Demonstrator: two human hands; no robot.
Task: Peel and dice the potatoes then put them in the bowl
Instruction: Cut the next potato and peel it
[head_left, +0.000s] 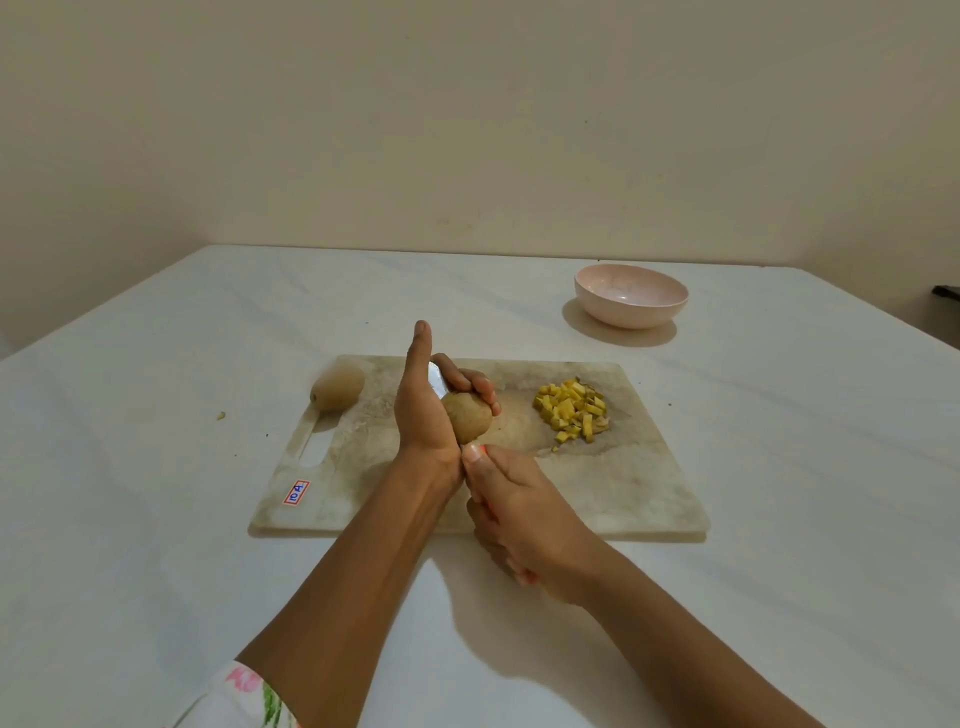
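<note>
I hold the potato (467, 418) in my left hand (423, 410) over the board (649, 488), my right hand (519, 519) grips the knife (437, 383), and I should keep the blade shallow, peel thin strips and turn it slowly

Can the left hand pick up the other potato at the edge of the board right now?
Probably not yet: the left hand already holds a potato. The other potato lies close on that side, with nothing in between.
</note>
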